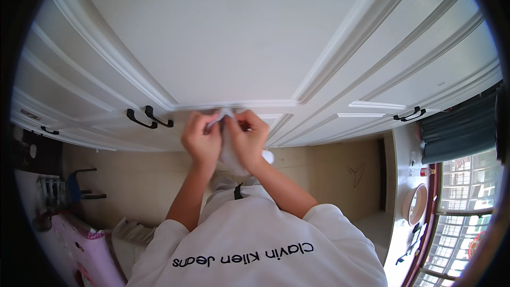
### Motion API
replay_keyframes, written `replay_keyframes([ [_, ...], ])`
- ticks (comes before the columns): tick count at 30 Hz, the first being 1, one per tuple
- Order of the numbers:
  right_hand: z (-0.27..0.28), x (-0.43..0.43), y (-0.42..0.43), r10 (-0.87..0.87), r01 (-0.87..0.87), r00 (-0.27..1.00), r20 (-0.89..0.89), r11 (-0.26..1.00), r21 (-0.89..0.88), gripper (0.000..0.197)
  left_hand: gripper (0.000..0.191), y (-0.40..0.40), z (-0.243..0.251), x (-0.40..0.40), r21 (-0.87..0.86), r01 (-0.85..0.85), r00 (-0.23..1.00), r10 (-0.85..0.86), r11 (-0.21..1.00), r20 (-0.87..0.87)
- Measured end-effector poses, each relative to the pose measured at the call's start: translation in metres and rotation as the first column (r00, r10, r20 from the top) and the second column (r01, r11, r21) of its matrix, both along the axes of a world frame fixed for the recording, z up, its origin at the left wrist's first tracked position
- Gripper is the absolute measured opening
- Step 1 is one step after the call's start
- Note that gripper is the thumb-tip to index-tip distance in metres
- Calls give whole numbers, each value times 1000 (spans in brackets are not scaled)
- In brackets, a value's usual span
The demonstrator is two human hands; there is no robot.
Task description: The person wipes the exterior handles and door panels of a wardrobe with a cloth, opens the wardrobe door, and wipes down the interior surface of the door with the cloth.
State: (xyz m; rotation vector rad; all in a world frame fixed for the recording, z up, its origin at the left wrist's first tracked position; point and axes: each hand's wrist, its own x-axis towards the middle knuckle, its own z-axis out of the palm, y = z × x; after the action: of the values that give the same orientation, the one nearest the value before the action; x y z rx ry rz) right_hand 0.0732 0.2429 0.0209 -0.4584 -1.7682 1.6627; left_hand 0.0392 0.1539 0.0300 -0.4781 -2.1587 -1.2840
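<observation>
A thin white cloth or sheet-like item (pixel 231 153) hangs down between my two hands, in front of white panelled cabinet doors (pixel 223 40). My left hand (pixel 202 137) pinches its upper edge from the left side, thumb and index finger together. From the right side, my right hand (pixel 250 137) grips the same upper edge close to the other hand. The fingertips nearly meet, and slight blur hides the exact fold. What the item is cannot be told. Black door handles (pixel 149 117) are to the left of my hands.
Tiled floor (pixel 139 183) lies below the cabinets, with a wire hanger (pixel 356 175) on it. A stool (pixel 75 185) and pink bedding (pixel 87 247) are at left. On the right, a windowsill (pixel 394 247) holds a round basin (pixel 415 204) and a bottle (pixel 426 172), beside a dark curtain (pixel 458 127).
</observation>
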Motion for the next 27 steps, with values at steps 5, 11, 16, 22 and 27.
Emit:
replay_keyframes([
  [5, -12, -9, -9, 114, -115, 993, -15, 993, -3, 9, 17, -7, -10, 3, 43, -109, 994, 109, 993, 10],
  [11, 3, 26, 51, -142, 150, 985, -97, 985, 85, 10, 16, 56, 7, 18, 23, 108, 994, -107, 994, -35],
  [16, 51, 50, 106, -181, 373, 885, -429, 827, 420, 17, 21, 94, 66, 35, 130, 288, 929, -244, 949, -277],
  [22, 58, 20, 123, -75, 589, 762, -643, 495, 639, 45, 21, 93, 84, 21, 179, 220, 896, -126, 959, -427],
  [27, -31, 8, 140, 93, 494, 831, -549, 330, 804, 31, 20, 86, 47, 24, 77, 143, 928, -107, 987, -357],
])
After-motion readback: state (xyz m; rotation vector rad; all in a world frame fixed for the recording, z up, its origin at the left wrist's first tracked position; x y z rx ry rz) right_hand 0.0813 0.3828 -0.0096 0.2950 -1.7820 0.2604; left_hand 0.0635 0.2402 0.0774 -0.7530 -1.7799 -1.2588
